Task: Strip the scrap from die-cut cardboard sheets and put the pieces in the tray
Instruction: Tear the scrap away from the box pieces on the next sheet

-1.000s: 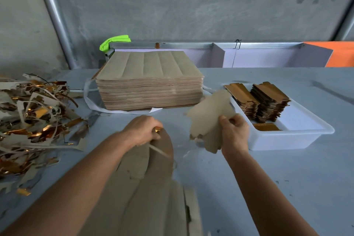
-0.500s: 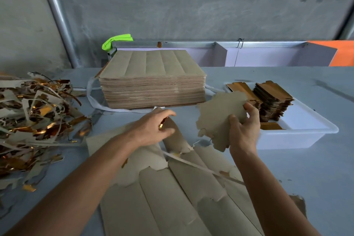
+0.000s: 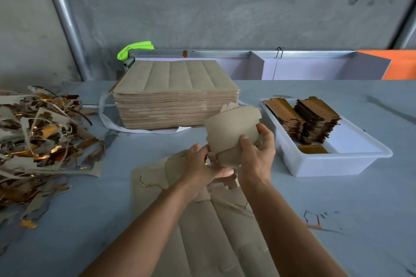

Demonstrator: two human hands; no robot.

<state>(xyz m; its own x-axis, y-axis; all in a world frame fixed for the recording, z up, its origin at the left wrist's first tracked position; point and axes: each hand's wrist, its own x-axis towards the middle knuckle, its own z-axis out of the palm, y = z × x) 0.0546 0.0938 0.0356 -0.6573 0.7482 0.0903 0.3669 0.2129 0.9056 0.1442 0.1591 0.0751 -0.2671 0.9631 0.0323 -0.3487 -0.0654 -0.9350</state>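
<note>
Left hand (image 3: pixel 203 165): its grip pinches the lower left edge of the cut pieces (image 3: pixel 234 134).
Right hand (image 3: pixel 256 153): thumb and fingers pinch the same pieces from the right.
Cut pieces: held above the counter (image 3: pixel 337 198), just left of the tray (image 3: pixel 337 164).
Tray: two stacks of pieces (image 3: pixel 315 119) inside.
Sheet (image 3: pixel 202 220): flat under the forearms.
Sheet stack (image 3: pixel 175 101): behind the hands.
Scrap pile (image 3: pixel 40 137): far left.

Left hand (image 3: pixel 203 164) newly on pieces (image 3: pixel 233 132)
</note>
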